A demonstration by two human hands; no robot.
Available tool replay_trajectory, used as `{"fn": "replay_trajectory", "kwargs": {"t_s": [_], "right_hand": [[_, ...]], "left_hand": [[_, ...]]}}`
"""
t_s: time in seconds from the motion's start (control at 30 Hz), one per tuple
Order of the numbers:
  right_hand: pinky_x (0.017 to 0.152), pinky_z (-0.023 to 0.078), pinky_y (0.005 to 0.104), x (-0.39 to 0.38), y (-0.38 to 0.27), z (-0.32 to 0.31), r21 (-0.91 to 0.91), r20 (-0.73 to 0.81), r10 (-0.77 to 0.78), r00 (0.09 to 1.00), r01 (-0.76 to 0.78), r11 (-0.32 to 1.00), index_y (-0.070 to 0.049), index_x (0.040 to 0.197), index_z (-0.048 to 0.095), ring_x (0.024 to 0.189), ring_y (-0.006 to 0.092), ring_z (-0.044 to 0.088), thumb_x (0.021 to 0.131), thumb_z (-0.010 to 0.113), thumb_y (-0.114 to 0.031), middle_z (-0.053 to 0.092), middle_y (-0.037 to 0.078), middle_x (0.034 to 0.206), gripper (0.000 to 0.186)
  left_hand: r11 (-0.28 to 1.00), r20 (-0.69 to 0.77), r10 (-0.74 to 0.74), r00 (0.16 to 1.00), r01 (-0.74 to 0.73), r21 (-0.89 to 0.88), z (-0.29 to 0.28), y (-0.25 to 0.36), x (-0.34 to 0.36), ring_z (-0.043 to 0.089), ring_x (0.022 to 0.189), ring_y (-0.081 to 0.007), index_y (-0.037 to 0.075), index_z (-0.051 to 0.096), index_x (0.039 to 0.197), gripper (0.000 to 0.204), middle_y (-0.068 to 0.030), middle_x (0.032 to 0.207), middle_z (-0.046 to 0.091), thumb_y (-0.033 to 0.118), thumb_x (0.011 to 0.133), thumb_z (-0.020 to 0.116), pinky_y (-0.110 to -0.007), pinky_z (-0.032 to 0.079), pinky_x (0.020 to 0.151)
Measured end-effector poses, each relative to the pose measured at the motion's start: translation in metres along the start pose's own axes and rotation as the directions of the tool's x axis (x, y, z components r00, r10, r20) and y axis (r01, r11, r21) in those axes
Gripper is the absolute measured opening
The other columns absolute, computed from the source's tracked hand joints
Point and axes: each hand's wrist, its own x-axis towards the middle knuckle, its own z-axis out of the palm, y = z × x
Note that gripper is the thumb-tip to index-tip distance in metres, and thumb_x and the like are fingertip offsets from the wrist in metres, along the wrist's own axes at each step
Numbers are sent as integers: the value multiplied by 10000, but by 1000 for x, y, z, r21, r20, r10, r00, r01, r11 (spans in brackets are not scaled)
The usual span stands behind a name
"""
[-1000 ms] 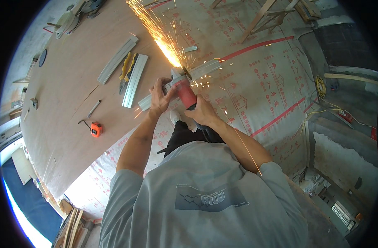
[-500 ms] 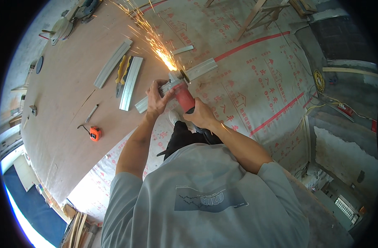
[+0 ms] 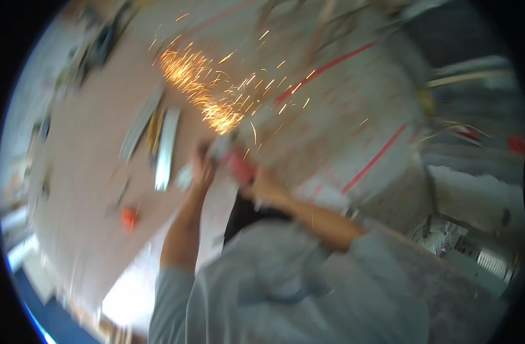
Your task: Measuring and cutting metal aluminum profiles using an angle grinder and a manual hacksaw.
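My right hand (image 3: 269,186) is wrapped around the rear of a red angle grinder (image 3: 240,166). A dense spray of orange sparks streams from the grinder's head up and to the left, with looser sparks to the right. Just left of the head, my left hand (image 3: 202,167) grips a silvery metal channel (image 3: 184,177), whose near end shows below the hand. Motion blur smears the fingers and the grinder's disc, so the exact contact between disc and channel is hidden.
Left on a brown board lie two metal channel pieces (image 3: 168,150) (image 3: 142,125), yellow-handled pliers (image 3: 154,135) and an orange tape measure (image 3: 129,219). A wooden trestle (image 3: 319,28) stands at the far side. Cables and a red tool (image 3: 467,133) lie at the right.
The view has shifted and blurred, so the scene sits lower and further left. Sparks have spread wider, with stray ones now right of the grinder. Both hands keep their holds.
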Motion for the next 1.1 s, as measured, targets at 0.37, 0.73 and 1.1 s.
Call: {"fn": "replay_trajectory", "kwargs": {"t_s": [0.37,0.73,1.1], "right_hand": [[779,534,456,15,76,34,21,-59,-95,994,96,995,33,1081,614,853,384,700,716,768,-366,699,220,864,563],[805,528,411,-2,4,-56,71,-244,-176,954,198,978,28,1107,610,872,309,690,739,770,-385,690,202,932,576],[943,495,538,-6,-119,-3,-195,-83,-415,906,393,898,53,1455,324,1156,512,569,783,766,-222,546,357,1281,850]], "left_hand": [[832,33,-239,970,222,-509,4,-1,-5,555,1077,-323,-18,494,1251,419,-199,1106,566,69,847,564,-460,423,993],[913,-75,-241,968,252,321,-48,71,32,497,1295,-330,33,491,1406,793,-141,1329,588,201,718,847,-514,333,1090],[-193,466,-494,734,430,-882,-90,139,65,659,1007,-189,85,576,1214,333,-68,1079,674,248,952,701,-371,544,919]]}}
